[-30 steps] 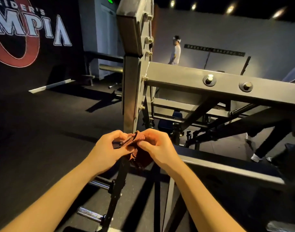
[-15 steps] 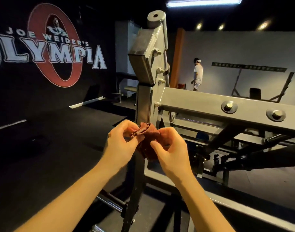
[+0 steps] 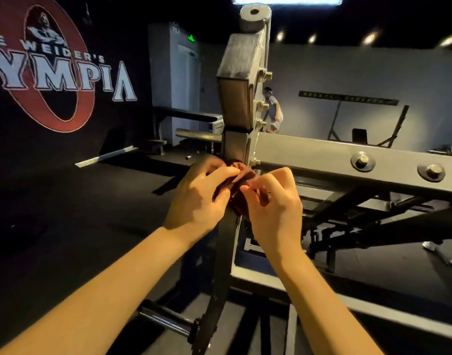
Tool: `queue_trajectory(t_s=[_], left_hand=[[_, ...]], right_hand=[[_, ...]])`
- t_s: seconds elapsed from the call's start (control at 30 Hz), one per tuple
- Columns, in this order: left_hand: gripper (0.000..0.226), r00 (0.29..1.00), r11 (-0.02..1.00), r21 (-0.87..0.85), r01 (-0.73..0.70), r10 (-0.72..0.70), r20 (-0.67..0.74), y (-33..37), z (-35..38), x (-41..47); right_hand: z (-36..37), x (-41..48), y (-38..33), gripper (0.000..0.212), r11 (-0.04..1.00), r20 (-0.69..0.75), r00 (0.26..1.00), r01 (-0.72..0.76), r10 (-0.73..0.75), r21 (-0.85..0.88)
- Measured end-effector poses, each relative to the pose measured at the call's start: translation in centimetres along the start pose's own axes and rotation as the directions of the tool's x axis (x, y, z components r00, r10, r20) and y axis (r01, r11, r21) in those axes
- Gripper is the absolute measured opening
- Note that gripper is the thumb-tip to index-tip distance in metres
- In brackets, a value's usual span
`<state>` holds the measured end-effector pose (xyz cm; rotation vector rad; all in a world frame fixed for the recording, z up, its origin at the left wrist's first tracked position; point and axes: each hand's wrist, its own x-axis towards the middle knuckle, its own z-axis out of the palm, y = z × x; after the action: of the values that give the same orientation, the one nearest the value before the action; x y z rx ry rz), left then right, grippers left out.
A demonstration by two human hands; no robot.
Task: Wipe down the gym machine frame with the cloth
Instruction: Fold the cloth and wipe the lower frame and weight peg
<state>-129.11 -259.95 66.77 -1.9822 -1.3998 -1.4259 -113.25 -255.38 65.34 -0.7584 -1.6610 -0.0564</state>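
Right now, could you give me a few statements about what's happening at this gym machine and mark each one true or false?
1. The left hand and right hand both pinch the cloth. True.
2. The cloth is bright blue. False: it is dark reddish-brown.
3. The cloth is held in front of the upright post, close to where the beam joins it. True.
4. Nobody else is in the room. False: a person is over by the far wall.

Frame [image 3: 309,155] grey painted metal, dully glossy; cloth [image 3: 241,172] rough-woven.
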Motion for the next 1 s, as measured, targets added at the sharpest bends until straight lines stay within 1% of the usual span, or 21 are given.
queue_trajectory(t_s=[0.07, 0.13, 0.2, 0.27, 0.33, 0.37, 0.4, 0.47, 0.53, 0.57, 0.6, 0.67, 0.77, 0.83, 0.9, 0.93, 0.97, 1.0], left_hand=[[0.034, 0.998, 0.995, -0.095, -0.007, 0.012, 0.056, -1.3, 0.2, -0.7], [0.032, 0.995, 0.982, -0.182, 0.055, -0.039, 0.090, -2.5, 0.4, -1.8], [0.026, 0.993, 0.967, -0.241, 0.087, -0.063, 0.105, -3.1, 0.9, -3.2], [0.027, 0.987, 0.948, -0.294, 0.123, -0.087, 0.134, -3.3, 1.6, -5.0], [0.029, 0.968, 0.910, -0.345, 0.231, -0.181, 0.173, -3.9, 2.3, -7.2], [0.030, 0.948, 0.874, -0.376, 0.309, -0.251, 0.197, -4.1, 2.7, -8.3], [0.032, 0.912, 0.821, -0.404, 0.405, -0.334, 0.237, -4.3, 3.1, -9.4], [0.032, 0.816, 0.700, -0.421, 0.577, -0.472, 0.334, -4.2, 3.9, -11.2], [0.028, 0.748, 0.616, -0.424, 0.664, -0.558, 0.361, -4.0, 4.6, -12.2], [0.027, 0.733, 0.596, -0.429, 0.679, -0.581, 0.354, -3.9, 4.7, -12.2], [0.028, 0.741, 0.602, -0.436, 0.669, -0.582, 0.334, -3.8, 4.7, -12.0], [0.031, 0.808, 0.677, -0.444, 0.587, -0.525, 0.267, -3.7, 4.6, -11.1], [0.026, 0.891, 0.780, -0.437, 0.447, -0.431, 0.143, -3.5, 4.6, -10.0], [0.024, 0.905, 0.821, -0.391, 0.416, -0.415, 0.093, -3.6, 5.2, -10.8], [0.020, 0.899, 0.853, -0.290, 0.434, -0.433, 0.071, -3.8, 6.7, -13.3], [0.016, 0.879, 0.850, -0.226, 0.475, -0.473, 0.069, -3.7, 7.8, -15.0], [0.015, 0.836, 0.818, -0.174, 0.549, -0.544, 0.079, -3.3, 8.8, -16.7], [0.016, 0.774, 0.760, -0.150, 0.633, -0.626, 0.093, -2.9, 9.8, -18.2]], right_hand=[[0.6, -1.0, 0.0, 0.012, 1.000, -0.033, 0.999, 0.002, -0.003, -0.013], [1.3, -2.3, -0.1, 0.010, 1.000, -0.048, 0.999, -0.012, 0.011, -0.029], [2.0, -3.8, 0.0, 0.010, 0.998, -0.035, 0.999, -0.041, 0.039, -0.049], [2.2, -5.5, 0.2, 0.011, 0.995, 0.021, 0.997, -0.072, 0.073, -0.062], [1.8, -7.0, 0.4, 0.010, 0.991, 0.131, 0.982, -0.131, 0.133, -0.023], [1.4, -7.7, 0.5, 0.010, 0.983, 0.179, 0.968, -0.181, 0.175, 0.013], [0.9, -8.3, 0.6, 0.012, 0.972, 0.207, 0.953, -0.233, 0.220, 0.042], [0.0, -8.9, 1.0, 0.016, 0.953, 0.198, 0.936, -0.303, 0.292, 0.026], [-0.5, -9.2, 2.0, 0.019, 0.937, 0.186, 0.918, -0.347, 0.350, -0.049], [-0.7, -9.3, 2.7, 0.021, 0.923, 0.201, 0.901, -0.373, 0.385, -0.095], [-0.8, -9.5, 3.4, 0.023, 0.907, 0.225, 0.880, -0.395, 0.419, -0.144], [-0.9, -10.0, 4.7, 0.026, 0.888, 0.278, 0.847, -0.401, 0.453, -0.225], [-0.9, -10.9, 6.0, 0.028, 0.900, 0.351, 0.836, -0.340, 0.422, -0.272], [-0.8, -11.5, 6.5, 0.031, 0.916, 0.404, 0.832, -0.277, 0.380, -0.289], [-0.8, -12.5, 7.4, 0.037, 0.924, 0.461, 0.811, -0.242, 0.359, -0.294], [-0.8, -13.0, 7.9, 0.040, 0.922, 0.487, 0.792, -0.246, 0.369, -0.298], [-0.8, -13.6, 8.3, 0.043, 0.915, 0.507, 0.767, -0.269, 0.393, -0.301], [-0.9, -14.1, 8.8, 0.045, 0.905, 0.528, 0.739, -0.296, 0.419, -0.305]])
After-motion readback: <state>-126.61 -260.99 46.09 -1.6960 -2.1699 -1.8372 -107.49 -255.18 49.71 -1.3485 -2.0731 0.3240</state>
